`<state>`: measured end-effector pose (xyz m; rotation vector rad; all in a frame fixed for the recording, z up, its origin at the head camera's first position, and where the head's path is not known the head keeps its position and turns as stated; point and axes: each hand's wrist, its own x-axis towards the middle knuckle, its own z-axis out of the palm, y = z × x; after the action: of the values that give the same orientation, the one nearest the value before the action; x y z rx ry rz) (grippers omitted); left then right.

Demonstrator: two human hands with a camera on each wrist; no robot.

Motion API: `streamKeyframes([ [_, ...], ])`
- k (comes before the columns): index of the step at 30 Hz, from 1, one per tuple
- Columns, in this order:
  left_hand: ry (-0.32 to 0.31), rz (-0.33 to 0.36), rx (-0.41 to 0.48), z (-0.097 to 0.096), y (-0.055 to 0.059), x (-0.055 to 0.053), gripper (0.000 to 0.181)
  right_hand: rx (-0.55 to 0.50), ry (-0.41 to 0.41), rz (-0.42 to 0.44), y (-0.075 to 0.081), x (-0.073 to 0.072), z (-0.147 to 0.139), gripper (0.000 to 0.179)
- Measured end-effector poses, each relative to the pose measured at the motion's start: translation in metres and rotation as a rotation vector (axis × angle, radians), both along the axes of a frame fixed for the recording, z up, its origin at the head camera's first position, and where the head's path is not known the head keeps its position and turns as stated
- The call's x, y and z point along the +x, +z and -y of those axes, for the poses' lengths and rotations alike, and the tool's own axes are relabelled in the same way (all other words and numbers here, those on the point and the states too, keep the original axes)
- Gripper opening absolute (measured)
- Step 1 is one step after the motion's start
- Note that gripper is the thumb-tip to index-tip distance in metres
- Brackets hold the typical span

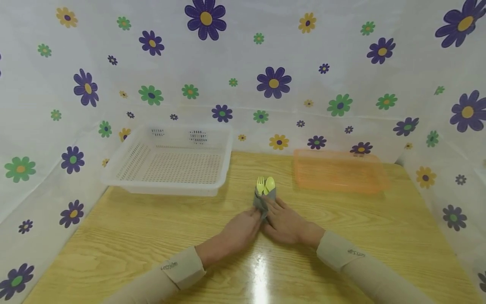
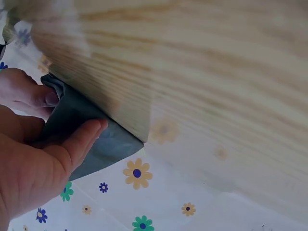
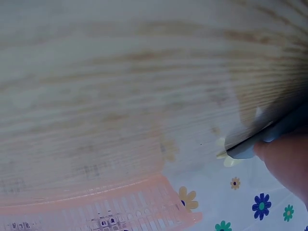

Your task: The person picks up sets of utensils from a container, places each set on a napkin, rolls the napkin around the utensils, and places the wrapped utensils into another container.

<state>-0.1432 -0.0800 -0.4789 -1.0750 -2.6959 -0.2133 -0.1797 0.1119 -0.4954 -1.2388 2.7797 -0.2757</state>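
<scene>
A yellow-green fork and a matching spoon lie side by side on the table, heads toward the back. Their handles are hidden inside a folded grey napkin. From the left, my left hand grips the napkin's lower edge, one finger lying along the cloth in the left wrist view. My right hand rests over the napkin's right side, with its fingers extended forward and pressing on it. In the right wrist view, a finger touches the grey napkin near its end.
A white perforated basket stands at the back left of the wooden table. An orange translucent basket stands at the back right. A white flowered curtain hangs behind and along both sides.
</scene>
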Motion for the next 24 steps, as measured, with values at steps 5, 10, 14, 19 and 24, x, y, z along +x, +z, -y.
streamKeyframes([
  [5,-0.003,-0.03,-0.068,-0.003,0.003,0.003,0.021,-0.007,0.008,0.067,0.004,0.0,0.002,0.061],
  [10,0.045,-0.017,-0.048,-0.008,0.001,0.004,0.02,-0.007,0.041,0.067,0.003,-0.001,0.001,0.058],
  [14,0.065,-0.12,-0.181,-0.01,-0.003,0.005,0.022,-0.045,0.05,0.056,0.002,-0.002,0.0,0.061],
  [19,0.045,-0.212,-0.351,-0.015,-0.002,0.006,0.02,-0.129,0.015,0.156,0.001,-0.003,-0.001,0.082],
  [24,0.042,-0.223,-0.404,-0.019,-0.004,0.005,0.014,-0.181,0.007,0.256,0.002,-0.007,-0.001,0.088],
])
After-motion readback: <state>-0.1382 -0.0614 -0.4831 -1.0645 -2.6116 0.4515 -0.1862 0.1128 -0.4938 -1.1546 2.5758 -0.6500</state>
